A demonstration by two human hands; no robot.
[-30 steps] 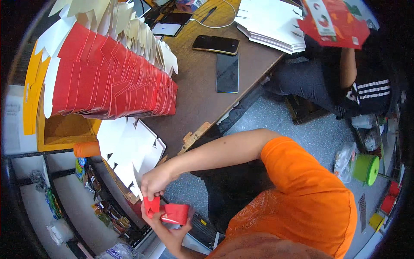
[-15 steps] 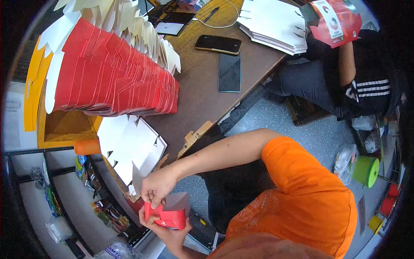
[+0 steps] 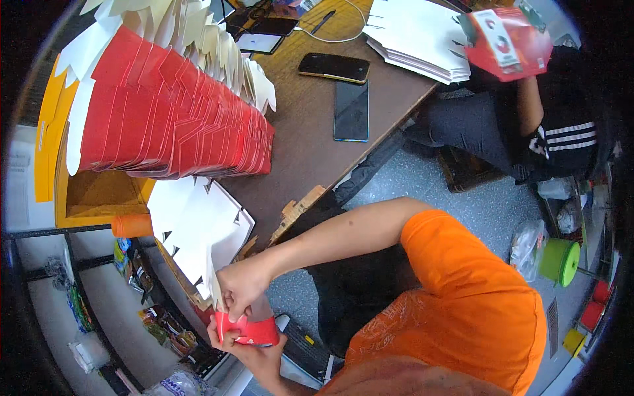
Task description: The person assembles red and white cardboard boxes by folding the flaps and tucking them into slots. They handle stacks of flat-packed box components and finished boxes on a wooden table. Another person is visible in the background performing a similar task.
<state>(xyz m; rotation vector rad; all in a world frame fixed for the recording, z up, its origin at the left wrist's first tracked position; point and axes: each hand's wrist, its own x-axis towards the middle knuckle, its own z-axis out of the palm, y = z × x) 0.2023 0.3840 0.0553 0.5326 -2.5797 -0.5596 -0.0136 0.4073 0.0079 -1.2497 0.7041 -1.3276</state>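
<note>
At the lower left, off the table's corner, I hold a red carton (image 3: 254, 330) with a pale inner side showing. My left hand (image 3: 259, 360) is closed around it from below, fingers wrapped along its near and left sides. From above, my right hand (image 3: 243, 287) presses bent fingers onto the carton's upper edge, closed on a part of it. A pale flap stands up beside my right fingers. The fingertips are partly hidden by the carton and its flap. Next to my hands lies a stack of flat white carton blanks (image 3: 198, 228) with dark slots.
A tall stack of red cartons (image 3: 172, 112) stands on the table (image 3: 290, 145). Two phones (image 3: 333, 67) and another white stack (image 3: 419, 39) lie beyond. At upper right a co-worker holds a red carton (image 3: 512, 43). Shelves (image 3: 49, 303) with packets fill the lower left.
The carton in my hands has tilted and shifted slightly left, with my right fingers lower against it. The co-worker's red carton has turned and moved a little left.
</note>
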